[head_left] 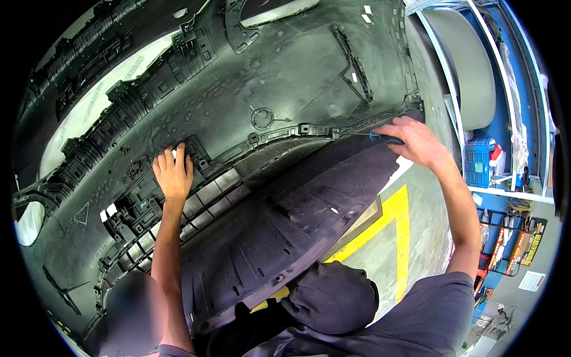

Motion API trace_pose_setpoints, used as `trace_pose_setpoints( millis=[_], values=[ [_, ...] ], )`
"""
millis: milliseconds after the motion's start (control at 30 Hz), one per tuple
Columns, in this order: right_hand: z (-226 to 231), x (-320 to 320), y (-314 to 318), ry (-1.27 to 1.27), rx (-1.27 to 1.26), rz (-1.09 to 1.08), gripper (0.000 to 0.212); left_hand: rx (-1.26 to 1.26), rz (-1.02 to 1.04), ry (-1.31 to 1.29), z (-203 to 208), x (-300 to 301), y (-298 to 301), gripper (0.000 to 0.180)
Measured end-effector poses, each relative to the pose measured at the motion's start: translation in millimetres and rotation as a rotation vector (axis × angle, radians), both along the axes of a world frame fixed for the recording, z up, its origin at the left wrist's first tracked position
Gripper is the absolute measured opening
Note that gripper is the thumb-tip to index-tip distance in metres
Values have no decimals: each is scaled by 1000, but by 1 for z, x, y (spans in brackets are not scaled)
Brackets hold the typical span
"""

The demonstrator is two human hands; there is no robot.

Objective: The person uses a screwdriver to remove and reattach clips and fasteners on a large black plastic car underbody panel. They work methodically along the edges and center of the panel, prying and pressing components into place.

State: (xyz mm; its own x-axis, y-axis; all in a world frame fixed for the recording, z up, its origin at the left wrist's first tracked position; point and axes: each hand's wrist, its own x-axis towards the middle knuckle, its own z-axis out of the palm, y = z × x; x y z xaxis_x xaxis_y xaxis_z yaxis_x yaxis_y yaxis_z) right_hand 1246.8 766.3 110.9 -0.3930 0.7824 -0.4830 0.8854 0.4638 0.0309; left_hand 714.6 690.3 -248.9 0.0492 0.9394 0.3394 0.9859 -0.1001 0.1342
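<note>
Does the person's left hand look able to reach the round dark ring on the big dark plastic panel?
Probably yes: the left hand lies on the same dark panel, and nothing seems to stand between it and the ring.

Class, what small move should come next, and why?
Probably ease the blue-handled tool gently along the edge strip: the right hand holds it beside that strip, while the left hand, on the large panel, seems placed to steady things.
</note>
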Motion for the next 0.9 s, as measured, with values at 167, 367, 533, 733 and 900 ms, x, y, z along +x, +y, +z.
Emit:
trace_pose_setpoints(
  millis=[167,367,533,733,900],
  values=[
    [-7,-18,-8,-9,203,-387,42,-4,2,4,0,-2,-2,44],
    [-26,-14,-21,114,377,-355,45,2,4,3,2,-2,-2,42],
    [-30,8,-24,324,431,-229,47,4,11,12,1,3,0,42],
    [-22,-16,-19,-88,325,-453,40,11,12,10,0,-3,-2,42],
    [-14,-20,-26,368,473,-47,45,29,5,3,-7,1,2,43]
  ],
)
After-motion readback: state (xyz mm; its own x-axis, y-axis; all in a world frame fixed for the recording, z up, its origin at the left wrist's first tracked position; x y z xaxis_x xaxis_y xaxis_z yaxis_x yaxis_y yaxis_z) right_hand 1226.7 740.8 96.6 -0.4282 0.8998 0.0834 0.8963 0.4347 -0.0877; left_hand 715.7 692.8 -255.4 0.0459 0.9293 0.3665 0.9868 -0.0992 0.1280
